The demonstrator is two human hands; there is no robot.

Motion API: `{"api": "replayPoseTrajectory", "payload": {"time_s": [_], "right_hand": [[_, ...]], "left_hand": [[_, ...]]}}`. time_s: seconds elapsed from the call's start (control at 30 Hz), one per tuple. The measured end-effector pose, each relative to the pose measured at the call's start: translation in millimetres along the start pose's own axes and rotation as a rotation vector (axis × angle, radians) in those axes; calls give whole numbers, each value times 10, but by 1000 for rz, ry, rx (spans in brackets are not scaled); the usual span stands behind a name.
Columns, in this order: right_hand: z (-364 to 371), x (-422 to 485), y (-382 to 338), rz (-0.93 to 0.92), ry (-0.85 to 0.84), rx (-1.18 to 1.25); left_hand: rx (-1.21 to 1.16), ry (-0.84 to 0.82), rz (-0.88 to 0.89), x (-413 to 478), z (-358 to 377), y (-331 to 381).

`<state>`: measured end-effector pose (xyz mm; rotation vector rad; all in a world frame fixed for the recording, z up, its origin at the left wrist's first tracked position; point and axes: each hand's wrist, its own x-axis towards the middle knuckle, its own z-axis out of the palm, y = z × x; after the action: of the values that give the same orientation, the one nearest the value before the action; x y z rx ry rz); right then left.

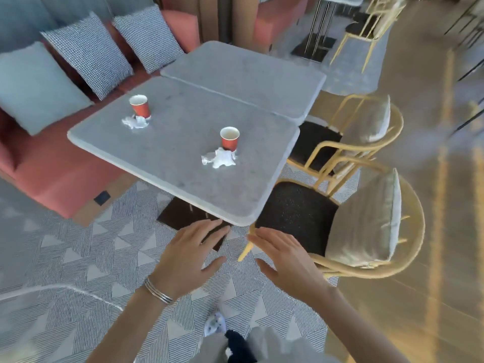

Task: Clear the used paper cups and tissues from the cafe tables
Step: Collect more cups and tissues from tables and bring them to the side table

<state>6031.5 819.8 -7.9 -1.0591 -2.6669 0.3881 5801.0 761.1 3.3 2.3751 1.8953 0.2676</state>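
Both hands are extended forward, palms down, fingers spread flat, holding nothing. Left hand (188, 254) hovers over the patterned floor (78, 258) just short of the near corner of the grey table (183, 158); its wrist carries stacked metal bangles (158, 292). Right hand (284, 260) hovers beside it, a small gap between the two thumbs, over the front edge of the nearest chair (340, 226), whose dark seat lies just beyond the fingertips. Neither hand touches the table or the chair.

Task items, all on the grey table ahead of the hands:
- Near red paper cup (230, 138): upright, forward of both hands, toward the right-hand edge of the tabletop.
- Near crumpled tissue (219, 158): touching the base of that cup, on the side closer to the hands.
- Far red paper cup (139, 106): upright, further forward and left of the left hand.
- Far crumpled tissue (135, 122): against that cup's base.

A second grey table (248, 74) abuts the first, beyond it. A red bench with cushions (86, 53) runs far left.
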Motion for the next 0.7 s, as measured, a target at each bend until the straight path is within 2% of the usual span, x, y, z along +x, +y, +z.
{"api": "replayPoseTrajectory", "payload": {"time_s": [0.13, 0.33, 0.7], "right_hand": [[75, 510, -63, 3, 59, 11], [262, 1013, 105, 33, 39, 12], [255, 2500, 796, 45, 25, -26]], "left_hand": [[15, -24, 23, 284, -43, -409], [-31, -78, 4, 535, 104, -880], [-31, -7, 22, 1781, -54, -1889]]}}
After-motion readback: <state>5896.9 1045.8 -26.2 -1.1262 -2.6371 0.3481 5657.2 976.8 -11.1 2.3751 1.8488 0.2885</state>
